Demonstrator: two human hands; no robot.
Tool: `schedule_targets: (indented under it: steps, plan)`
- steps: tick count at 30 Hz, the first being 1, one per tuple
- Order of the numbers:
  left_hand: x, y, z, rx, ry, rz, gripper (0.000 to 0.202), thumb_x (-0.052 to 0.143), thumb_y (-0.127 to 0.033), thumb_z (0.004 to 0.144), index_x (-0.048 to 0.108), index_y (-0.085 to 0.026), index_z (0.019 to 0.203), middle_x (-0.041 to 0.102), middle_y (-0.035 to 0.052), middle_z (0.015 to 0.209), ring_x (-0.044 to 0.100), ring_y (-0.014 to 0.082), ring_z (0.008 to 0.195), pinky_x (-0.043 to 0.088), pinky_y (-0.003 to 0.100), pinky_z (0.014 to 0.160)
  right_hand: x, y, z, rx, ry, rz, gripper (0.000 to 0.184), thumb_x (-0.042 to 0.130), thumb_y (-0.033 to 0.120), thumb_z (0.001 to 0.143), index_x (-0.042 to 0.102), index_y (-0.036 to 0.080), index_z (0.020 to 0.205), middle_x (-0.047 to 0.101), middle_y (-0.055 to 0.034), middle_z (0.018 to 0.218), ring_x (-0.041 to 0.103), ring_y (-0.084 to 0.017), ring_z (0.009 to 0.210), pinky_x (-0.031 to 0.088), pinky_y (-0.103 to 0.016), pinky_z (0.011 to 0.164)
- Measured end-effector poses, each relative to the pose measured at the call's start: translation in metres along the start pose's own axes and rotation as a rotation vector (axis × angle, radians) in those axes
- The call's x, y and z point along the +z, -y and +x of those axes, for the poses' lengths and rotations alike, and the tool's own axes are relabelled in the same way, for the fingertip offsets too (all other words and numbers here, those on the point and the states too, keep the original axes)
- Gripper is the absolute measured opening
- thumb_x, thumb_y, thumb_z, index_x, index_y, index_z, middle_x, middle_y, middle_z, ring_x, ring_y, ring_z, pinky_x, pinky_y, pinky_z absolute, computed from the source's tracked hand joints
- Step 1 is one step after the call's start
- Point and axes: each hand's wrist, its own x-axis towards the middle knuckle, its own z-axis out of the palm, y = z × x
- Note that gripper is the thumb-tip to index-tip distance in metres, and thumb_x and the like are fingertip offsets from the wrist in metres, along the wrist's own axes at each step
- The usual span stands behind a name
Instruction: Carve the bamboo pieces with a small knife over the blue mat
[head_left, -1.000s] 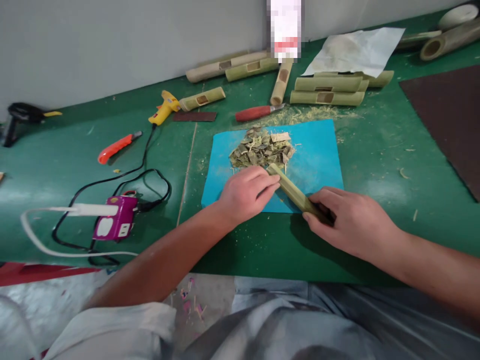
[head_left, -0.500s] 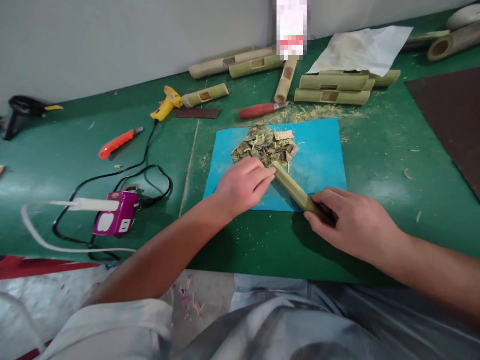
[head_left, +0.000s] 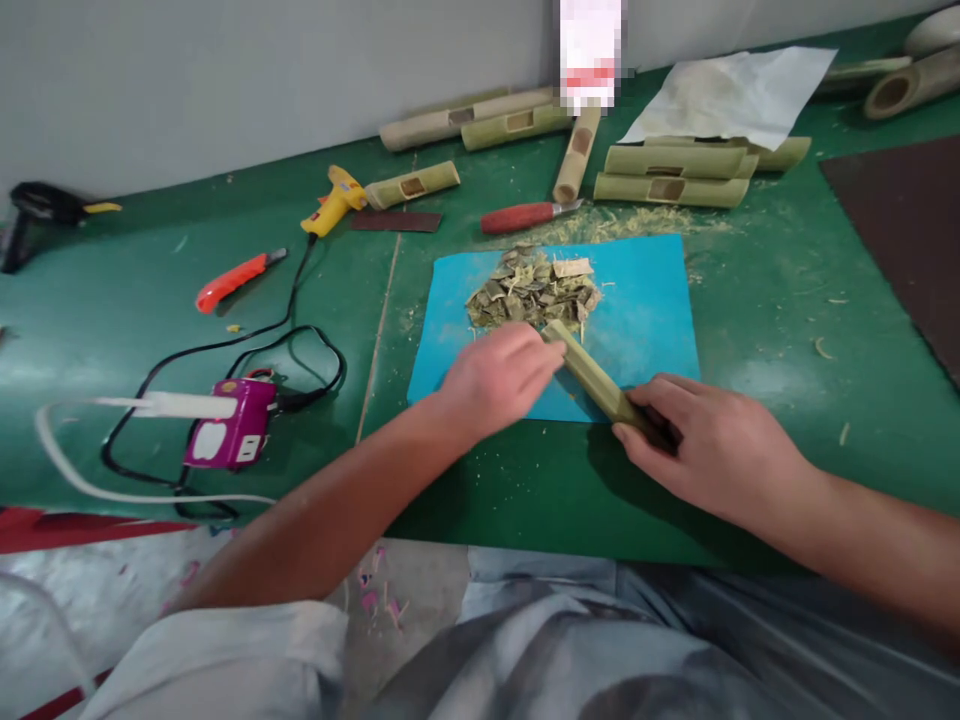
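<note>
A pale green bamboo tube slants across the front of a blue sheet. Its near end is in my right hand, thumb on one side and fingers over the other. At the far end, my left hand has its fingers curled closed, the tips against the tube; the thumb and palm side are hidden. Just beyond my left hand lies a heap of green and brown bamboo chips on the sheet. Behind the sheet is a red-handled knife.
Several notched bamboo tubes lie along the back, some under white paper. Leftward are a yellow glue gun, an orange utility knife and a purple power adapter with looping cords. A dark brown board lies right.
Both hands and the bamboo tube have shifted very slightly right in the view. The grip looks the same, and the chip heap is unchanged apart from a small shift of the camera.
</note>
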Motion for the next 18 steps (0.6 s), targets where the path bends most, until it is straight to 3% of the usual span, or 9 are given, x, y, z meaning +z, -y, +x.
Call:
schedule_targets:
  steps: [2,6,9,13,18]
  plan:
    - [-0.0004,-0.0015,0.0004,-0.001,-0.024,0.021,0.022,0.051,-0.023,0.103,0.070,-0.013,0.101,0.065,0.0054,0.079,0.060,0.0144,0.073,0.050,0.026,0.068,0.0004,-0.0001,-0.0001,-0.006,-0.006,-0.002,0.022,0.053,0.038,0.089,0.064,0.021,0.082,0.066,-0.0016,0.074,0.055,-0.015,0.058,0.031,-0.029,0.053]
    - [-0.0008,-0.0027,0.0009,0.072,0.046,-0.036,0.022,0.050,-0.022,0.103,0.070,-0.012,0.104,0.067,0.0054,0.081,0.062,0.0140,0.076,0.051,0.025,0.070,0.0009,-0.0005,-0.0004,-0.010,-0.002,0.009,0.021,0.054,0.038,0.088,0.065,0.021,0.082,0.065,-0.0012,0.073,0.055,-0.015,0.058,0.031,-0.029,0.053]
    - [-0.0007,0.0014,0.0004,0.004,-0.016,0.013,0.021,0.051,-0.023,0.103,0.070,-0.013,0.106,0.067,0.0057,0.083,0.062,0.0139,0.076,0.051,0.025,0.071,0.0008,-0.0005,-0.0004,-0.001,-0.003,0.008,0.022,0.053,0.038,0.089,0.065,0.021,0.083,0.066,-0.0015,0.075,0.055,-0.015,0.058,0.031,-0.029,0.053]
    - [-0.0006,0.0036,-0.0004,0.045,0.051,-0.020,0.020,0.052,-0.023,0.102,0.069,-0.014,0.107,0.068,0.0062,0.085,0.061,0.0139,0.076,0.051,0.025,0.071,0.0005,-0.0005,-0.0003,-0.012,0.015,0.014,0.022,0.053,0.037,0.089,0.065,0.020,0.083,0.065,-0.0013,0.074,0.055,-0.015,0.058,0.032,-0.030,0.053]
    - [-0.0004,0.0017,0.0016,0.018,-0.007,0.056,0.021,0.051,-0.022,0.103,0.070,-0.012,0.104,0.066,0.0056,0.080,0.060,0.0139,0.073,0.050,0.025,0.069,-0.0005,0.0004,0.0002,-0.007,0.010,0.008,0.023,0.052,0.038,0.090,0.066,0.020,0.083,0.066,-0.0019,0.075,0.055,-0.015,0.058,0.032,-0.029,0.054]
